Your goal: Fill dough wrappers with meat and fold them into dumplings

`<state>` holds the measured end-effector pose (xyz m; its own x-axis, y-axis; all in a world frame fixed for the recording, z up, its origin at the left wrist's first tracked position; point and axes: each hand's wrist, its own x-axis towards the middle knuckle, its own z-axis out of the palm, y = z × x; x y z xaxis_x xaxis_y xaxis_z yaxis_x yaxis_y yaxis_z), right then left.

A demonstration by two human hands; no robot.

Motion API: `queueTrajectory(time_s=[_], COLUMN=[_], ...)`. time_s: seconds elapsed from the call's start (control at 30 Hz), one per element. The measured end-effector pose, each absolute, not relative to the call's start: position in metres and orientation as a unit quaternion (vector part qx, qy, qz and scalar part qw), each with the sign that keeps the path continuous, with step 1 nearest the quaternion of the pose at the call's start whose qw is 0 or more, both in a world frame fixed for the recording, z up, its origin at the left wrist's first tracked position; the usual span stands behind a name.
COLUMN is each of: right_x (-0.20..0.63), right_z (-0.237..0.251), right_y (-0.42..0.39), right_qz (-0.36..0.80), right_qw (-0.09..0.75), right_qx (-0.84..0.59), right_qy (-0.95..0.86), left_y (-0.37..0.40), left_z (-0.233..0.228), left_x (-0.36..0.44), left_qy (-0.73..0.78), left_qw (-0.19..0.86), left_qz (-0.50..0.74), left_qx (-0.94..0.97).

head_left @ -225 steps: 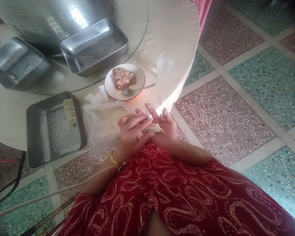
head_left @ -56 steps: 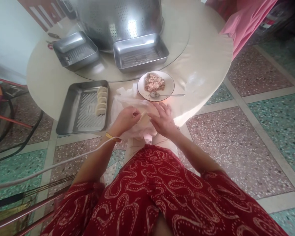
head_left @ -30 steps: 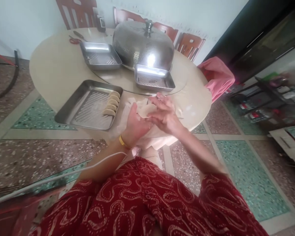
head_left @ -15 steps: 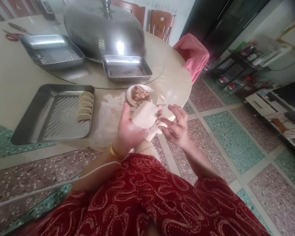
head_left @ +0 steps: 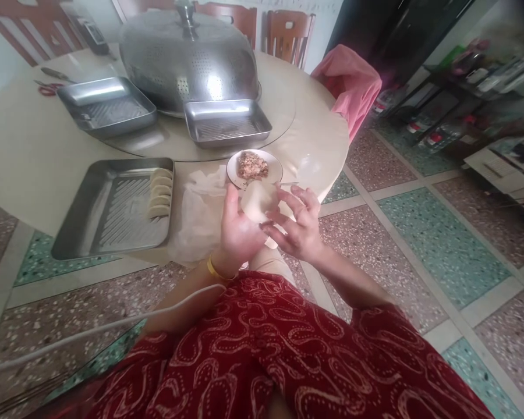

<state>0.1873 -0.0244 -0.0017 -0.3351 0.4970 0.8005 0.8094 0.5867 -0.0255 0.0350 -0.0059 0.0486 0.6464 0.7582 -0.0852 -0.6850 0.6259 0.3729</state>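
One dough wrapper (head_left: 257, 202), mid-frame, now looking bent: right hand (head_left: 300, 228) has closed in, its grip unclear; left hand (head_left: 240, 235) grasps wrapper; handling seemingly two-handed.

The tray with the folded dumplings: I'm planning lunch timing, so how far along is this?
Done: a short row of folded dumplings lies along one side of the tray. In hand: a wrapper lies on the left hand, the right hand at its edge. Left: that wrapper isn't folded shut, and filling remains on the plate, so probably more to make.
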Motion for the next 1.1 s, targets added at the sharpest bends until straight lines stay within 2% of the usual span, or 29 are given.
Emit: queueTrajectory(time_s=[0.2,0.3,0.4,0.6,0.77,0.9,1.0,1.1], right_x=[0.181,0.180,0.173,0.162,0.174,0.186,0.191,0.194], right_z=[0.014,0.028,0.036,0.044,0.087,0.119,0.126,0.125], right_y=[-0.009,-0.001,0.001,0.002,0.027,0.060,0.074,0.075], right_qz=[-0.080,-0.002,-0.005,0.033,0.213,0.425,0.486,0.509], right_qw=[0.437,0.397,0.356,0.381,0.413,0.340,0.314,0.336], right_qx=[-0.404,-0.392,-0.389,-0.407,-0.345,-0.314,-0.352,-0.355], right_qy=[-0.800,-0.830,-0.850,-0.830,-0.816,-0.778,-0.736,-0.708], left_y=[-0.007,-0.007,-0.007,-0.006,-0.004,-0.008,-0.016,-0.024], left_z=[0.046,0.049,0.052,0.055,0.055,0.058,0.063,0.070], left_x=[0.033,0.029,0.025,0.022,0.014,0.007,0.002,-0.001], left_qy=[0.126,0.129,0.122,0.105,0.166,0.170,0.153,0.159], left_qw=[0.865,0.855,0.846,0.832,0.829,0.839,0.844,0.833], left_qz=[0.458,0.474,0.489,0.511,0.518,0.501,0.488,0.497], left_qx=[0.162,0.165,0.177,0.188,0.131,0.129,0.161,0.183])
